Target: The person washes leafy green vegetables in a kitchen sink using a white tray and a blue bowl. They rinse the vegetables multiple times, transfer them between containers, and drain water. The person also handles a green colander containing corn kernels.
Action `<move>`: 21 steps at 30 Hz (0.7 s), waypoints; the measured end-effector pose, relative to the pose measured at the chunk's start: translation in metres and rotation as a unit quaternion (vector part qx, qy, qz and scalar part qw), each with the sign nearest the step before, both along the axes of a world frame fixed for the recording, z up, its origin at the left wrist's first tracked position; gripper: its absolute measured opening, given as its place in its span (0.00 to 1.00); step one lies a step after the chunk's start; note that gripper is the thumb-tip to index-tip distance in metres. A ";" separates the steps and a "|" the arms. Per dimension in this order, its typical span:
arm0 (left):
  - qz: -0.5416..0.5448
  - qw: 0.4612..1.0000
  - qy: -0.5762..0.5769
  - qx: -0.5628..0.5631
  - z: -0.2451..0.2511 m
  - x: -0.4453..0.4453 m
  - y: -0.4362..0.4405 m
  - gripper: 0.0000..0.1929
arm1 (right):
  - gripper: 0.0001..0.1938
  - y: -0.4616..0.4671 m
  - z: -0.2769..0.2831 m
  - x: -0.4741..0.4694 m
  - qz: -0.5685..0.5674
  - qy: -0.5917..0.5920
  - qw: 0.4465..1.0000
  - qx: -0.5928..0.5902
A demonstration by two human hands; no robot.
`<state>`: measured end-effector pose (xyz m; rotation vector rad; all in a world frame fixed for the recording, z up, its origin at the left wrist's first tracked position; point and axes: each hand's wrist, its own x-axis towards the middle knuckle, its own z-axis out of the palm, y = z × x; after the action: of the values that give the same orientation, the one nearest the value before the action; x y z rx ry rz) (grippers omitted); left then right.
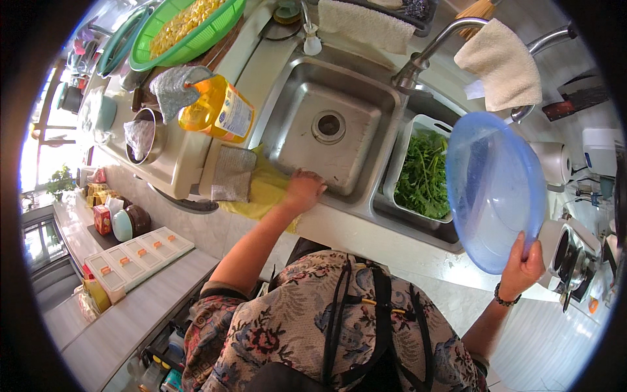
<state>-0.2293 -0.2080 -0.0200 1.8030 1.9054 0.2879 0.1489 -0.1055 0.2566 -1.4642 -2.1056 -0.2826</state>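
Note:
My right hand (526, 262) grips the near rim of a translucent blue plastic basin (494, 191), held tilted at the right of the sink. The basin overlaps one side of a white rectangular tub (392, 183) of leafy greens (423, 176), which sits in the smaller sink bowl. At the front edge of the large stainless-steel sink bowl (338, 103), my left hand (306, 188) has its fingers curled down; whether they hold anything is hidden. A yellow cloth (267, 183) lies beside that hand and under its wrist. Next to it is a folded grey cloth (234, 172).
An orange bottle of dish soap (218, 110) stands left of the sink, near a green basket (193, 46) of corn kernels. The faucet (416, 68) rises behind the sink, and a beige towel (504, 68) hangs over a pipe. A pot (143, 134) stands at the left.

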 end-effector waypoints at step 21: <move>0.047 0.982 0.137 -0.120 -0.119 -0.052 0.144 0.13 | 0.06 -0.019 -0.010 -0.022 -0.070 0.456 0.886 -0.048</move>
<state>-0.2816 -0.0642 -0.1391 1.6609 2.1128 -0.1638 0.1264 -0.1242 0.2464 -1.4065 -1.2563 0.4084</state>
